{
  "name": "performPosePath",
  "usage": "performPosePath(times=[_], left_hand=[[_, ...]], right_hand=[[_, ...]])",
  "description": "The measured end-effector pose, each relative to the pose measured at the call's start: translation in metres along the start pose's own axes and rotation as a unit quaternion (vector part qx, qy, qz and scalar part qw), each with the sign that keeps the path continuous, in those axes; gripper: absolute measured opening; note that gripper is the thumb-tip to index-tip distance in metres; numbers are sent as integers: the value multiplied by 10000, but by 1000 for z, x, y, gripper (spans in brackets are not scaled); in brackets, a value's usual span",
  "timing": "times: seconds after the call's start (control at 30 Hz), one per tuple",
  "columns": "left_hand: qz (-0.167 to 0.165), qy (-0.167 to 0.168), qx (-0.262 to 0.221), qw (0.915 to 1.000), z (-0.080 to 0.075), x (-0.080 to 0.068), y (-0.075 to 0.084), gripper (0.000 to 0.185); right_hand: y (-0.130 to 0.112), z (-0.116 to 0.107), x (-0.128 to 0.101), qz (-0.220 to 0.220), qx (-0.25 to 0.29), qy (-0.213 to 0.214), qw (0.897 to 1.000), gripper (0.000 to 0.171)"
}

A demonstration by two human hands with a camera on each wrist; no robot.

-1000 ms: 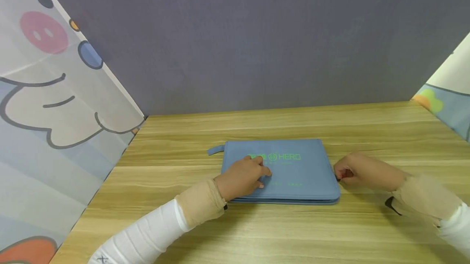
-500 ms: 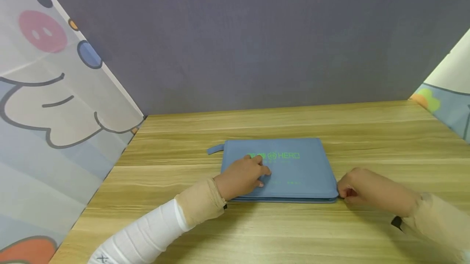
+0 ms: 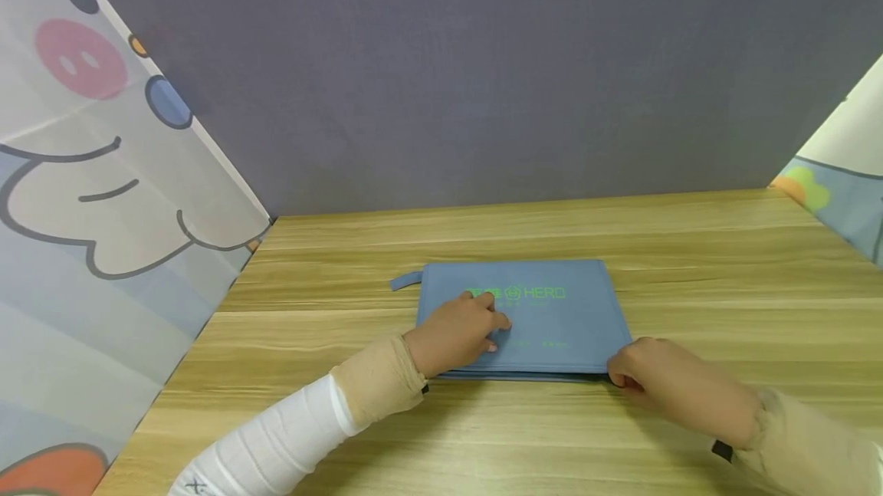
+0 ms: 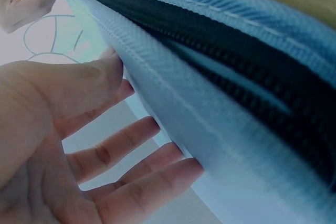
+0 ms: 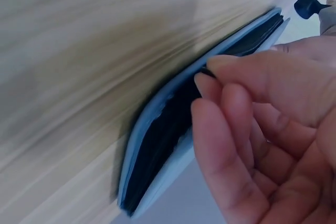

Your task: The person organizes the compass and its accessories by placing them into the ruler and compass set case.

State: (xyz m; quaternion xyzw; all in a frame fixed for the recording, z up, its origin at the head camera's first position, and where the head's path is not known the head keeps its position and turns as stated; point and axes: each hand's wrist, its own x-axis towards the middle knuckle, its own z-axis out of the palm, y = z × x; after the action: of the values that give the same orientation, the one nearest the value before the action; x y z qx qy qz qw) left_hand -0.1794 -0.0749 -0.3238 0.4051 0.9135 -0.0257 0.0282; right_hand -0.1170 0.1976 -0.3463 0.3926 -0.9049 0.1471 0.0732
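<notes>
A flat blue zip pouch [image 3: 559, 316] with green HERO lettering lies on the wooden table [image 3: 483, 435]. My left hand [image 3: 458, 331] rests on its near left part with straight fingers, pressing it down; the left wrist view shows the left hand [image 4: 100, 156] spread flat beside the pouch fabric [image 4: 220, 140] and its black zipper [image 4: 210, 45]. At the pouch's near right corner my right hand [image 3: 618, 376] pinches the zipper pull. In the right wrist view the right hand [image 5: 212, 74] has its thumb and fingertips closed at the dark zipper gap of the pouch [image 5: 157, 129].
A grey backdrop [image 3: 483, 74] stands behind the table. A cartoon-print curtain [image 3: 83, 197] closes the left side and another printed panel [image 3: 841, 189] the right. A small blue loop [image 3: 405, 281] sticks out of the pouch's far left corner.
My right hand has slid from the pouch's right edge round the near right corner and leftwards along the front edge. The left hand and the pouch have stayed put.
</notes>
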Motion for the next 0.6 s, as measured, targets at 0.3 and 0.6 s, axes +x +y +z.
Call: performPosePath(times=[0.3, 0.6], left_hand=[[21, -20, -36, 10000, 0, 0, -1, 34], [90, 66, -72, 9999, 0, 0, -2, 34]], right_hand=[[-18, 5, 22, 90, 438, -297, 9986, 53], [-33, 14, 43, 199, 685, -461, 9964, 47]])
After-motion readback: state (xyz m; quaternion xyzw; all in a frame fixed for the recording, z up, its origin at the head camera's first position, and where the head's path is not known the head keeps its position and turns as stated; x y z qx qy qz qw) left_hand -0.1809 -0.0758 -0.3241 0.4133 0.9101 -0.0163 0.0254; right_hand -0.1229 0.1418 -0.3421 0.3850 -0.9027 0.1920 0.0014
